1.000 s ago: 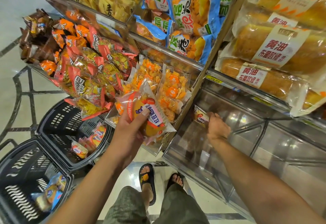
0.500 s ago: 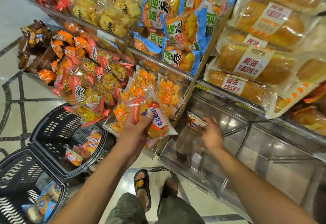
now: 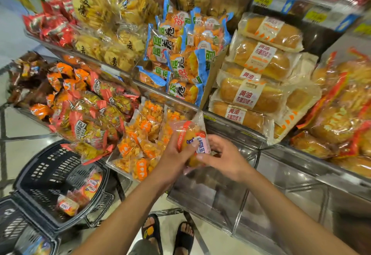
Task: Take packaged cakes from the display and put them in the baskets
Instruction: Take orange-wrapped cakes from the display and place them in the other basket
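Closest in, two feet in dark sandals (image 3: 151, 232) stand on the glossy floor (image 3: 24, 126). On the floor to their left sit two black plastic baskets side by side. The nearer basket (image 3: 12, 222) has a blurred pack in its near right corner. The second basket (image 3: 46, 166) holds small cake packs (image 3: 67, 206) that lie against its right wall.

Above the feet, both bare forearms reach forward and meet at one packaged cake (image 3: 189, 138). It is held in the air over the front edge of the lowest shelf, just above a clear plastic bin (image 3: 210, 196). The left hand (image 3: 170, 160) grips the pack from its left side, fingers wrapped behind and thumb laid across the front near the label. The right hand (image 3: 226, 158) closes on the pack's right side, thumb on the lower front and fingers curled over the top edge. The pack stands roughly upright, and its crimped top points toward the shelves.

Just behind the hands, at the left of the lowest shelf, lie clear bags of orange snacks (image 3: 144, 134). Red-edged bags (image 3: 86, 114) are heaped further left, toward that shelf's left end. On the right half, above the bin, wrapped bread loaves (image 3: 251, 96) are stacked several high. On the shelf above, blue-edged bags (image 3: 180, 64) stand at its right end against a cardboard divider (image 3: 212, 74), with yellow crisps bags (image 3: 112, 40) to their left. The topmost shelves are blurred.
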### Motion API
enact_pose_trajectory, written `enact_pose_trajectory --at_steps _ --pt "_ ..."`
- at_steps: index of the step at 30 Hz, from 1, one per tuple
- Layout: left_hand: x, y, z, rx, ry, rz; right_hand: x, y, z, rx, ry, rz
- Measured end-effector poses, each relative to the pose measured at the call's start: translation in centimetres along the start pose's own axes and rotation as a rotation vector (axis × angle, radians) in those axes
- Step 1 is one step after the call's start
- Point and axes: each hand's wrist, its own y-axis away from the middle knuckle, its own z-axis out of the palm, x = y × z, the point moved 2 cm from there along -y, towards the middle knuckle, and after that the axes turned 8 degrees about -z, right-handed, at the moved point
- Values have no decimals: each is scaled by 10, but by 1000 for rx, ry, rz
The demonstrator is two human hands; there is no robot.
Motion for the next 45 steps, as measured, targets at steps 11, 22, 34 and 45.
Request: enact_pose_trajectory --at_steps 11,22,34,45 --pt "-47 -32 -53 315 -1644 383 106 26 -58 -77 722 396" --pt "-50 -35 -59 353 -1707 362 199 -41 6 -128 1105 470" --pt "-51 -37 -60 374 -1775 385 224 -43 22 -74 1232 455" --pt "-42 -25 -57 335 -1724 353 147 -26 -4 -12 1108 260"
